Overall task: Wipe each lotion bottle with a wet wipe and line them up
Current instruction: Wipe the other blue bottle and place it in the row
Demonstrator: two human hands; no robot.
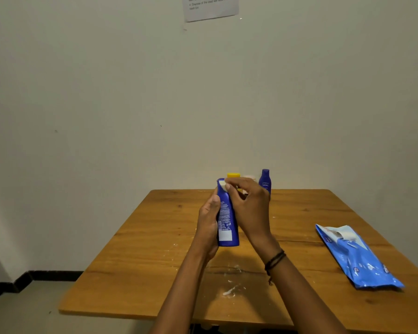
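My left hand [209,221] grips a tall blue lotion bottle [226,222] upright above the wooden table [155,249], its back label facing me. My right hand [247,203] pinches a small white wet wipe [223,185] against the bottle's top. Behind my hands, at the table's far edge, stand a smaller blue lotion bottle [265,182], a bottle with a yellow cap [233,175] and a pale-capped one [249,177], both mostly hidden.
A blue wet-wipe pack [357,256] lies on the right side of the table with its flap open. White smears and specks [232,289] mark the table's near middle. A printed sheet [210,7] hangs on the wall behind.
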